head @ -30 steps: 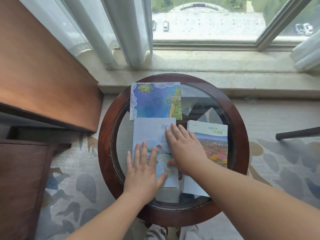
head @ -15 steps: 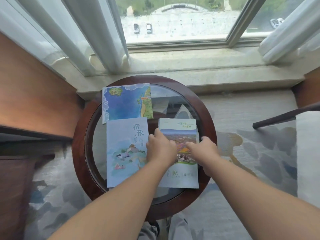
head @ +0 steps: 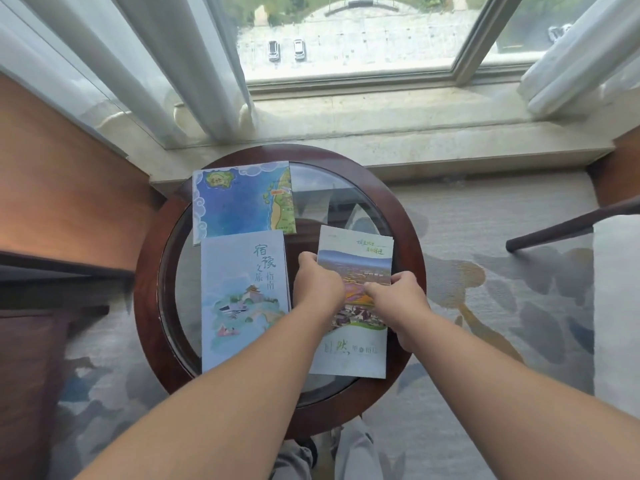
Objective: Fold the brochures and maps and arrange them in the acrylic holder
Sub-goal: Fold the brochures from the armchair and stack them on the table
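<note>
Quick rundown from our end: the small round table has a dark wood rim around a glass top, and it's pretty boxed in, w/ a wooden cabinet tight on the left, the stone windowsill right behind it, and a dark chair leg off to the right over the patterned carpet. Three paper pieces cover most of the glass. The blue map sits far left, its top-left corner out over the rim. The pale guide brochure is just in front of it, top edge meeting the map's bottom edge (can't tell if they overlap), and its near-left corner is almost at the rim. The landscape brochure is on the right, w/ its near-right corner on the wood. Only a thin strip of glass separates the two brochures, so the real free room is the far-right bit of glass btwn the map and the rim. There are pale angular shapes there, but we can't tell if they're smth clear or just reflections. Hands now: both arms reach in from the near side and converge on the landscape brochure. Our left hand is knuckles-up in that thin strip, fingers curled around the brochure's left edge. Our right hand is pinching the right edge about halfway up, wrist out over the rim. The sheet's stacked edges show at its top-right corner.
</note>
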`<state>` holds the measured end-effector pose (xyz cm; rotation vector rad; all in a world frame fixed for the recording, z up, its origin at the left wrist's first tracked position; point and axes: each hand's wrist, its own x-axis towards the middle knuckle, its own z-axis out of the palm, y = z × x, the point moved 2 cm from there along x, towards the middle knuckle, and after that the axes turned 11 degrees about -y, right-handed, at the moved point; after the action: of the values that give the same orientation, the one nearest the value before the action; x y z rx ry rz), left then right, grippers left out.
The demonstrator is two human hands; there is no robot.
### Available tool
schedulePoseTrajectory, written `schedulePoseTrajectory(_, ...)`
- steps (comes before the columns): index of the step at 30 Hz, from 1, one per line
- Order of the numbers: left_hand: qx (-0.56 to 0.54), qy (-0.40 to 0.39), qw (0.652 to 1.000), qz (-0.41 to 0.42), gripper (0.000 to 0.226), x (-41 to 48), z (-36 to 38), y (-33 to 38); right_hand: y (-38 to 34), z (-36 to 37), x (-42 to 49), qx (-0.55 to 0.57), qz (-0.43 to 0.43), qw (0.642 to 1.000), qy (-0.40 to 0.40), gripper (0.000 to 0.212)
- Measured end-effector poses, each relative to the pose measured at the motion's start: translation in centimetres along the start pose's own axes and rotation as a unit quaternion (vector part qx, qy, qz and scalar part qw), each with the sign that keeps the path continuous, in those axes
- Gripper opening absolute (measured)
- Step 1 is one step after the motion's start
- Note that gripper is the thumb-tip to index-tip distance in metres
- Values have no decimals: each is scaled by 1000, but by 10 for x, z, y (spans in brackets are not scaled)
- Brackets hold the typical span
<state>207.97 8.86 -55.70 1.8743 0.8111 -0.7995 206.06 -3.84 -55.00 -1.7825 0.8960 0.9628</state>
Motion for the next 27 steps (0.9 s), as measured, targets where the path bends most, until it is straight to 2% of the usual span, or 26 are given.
schedulePoseTrajectory(2,-47,-6,998,33,28,-6,-10,1,-6,-2,-3,-38,-22,999,19,46)
schedulePoseTrajectory(5,-93,0,994,55,27,-13,-38,-2,-27,3,-12,-74,-102,991,46,33)
schedulePoseTrajectory(7,-113,21,991,66,24,-15,-64,-7,-43,15,-19,-100,-161,980,52,21)
schedulePoseTrajectory(9,-124,50,988,72,23,-14,-91,-16,-56,34,-26,-135,-201,970,38,19)
schedulePoseTrajectory(14,19,122,992,33,27,1,-135,-49,-68,95,-26,-188,-201,961,-17,19)
schedulePoseTrajectory(17,129,147,981,-6,29,11,-140,-66,-68,120,-21,-221,-201,954,-3,17)
schedulePoseTrajectory(19,213,167,963,-8,39,18,-137,-73,-68,130,-18,-245,-204,948,13,19)
schedulePoseTrajectory(27,226,172,958,46,61,32,-143,-83,-65,132,-13,-302,-216,928,40,30)
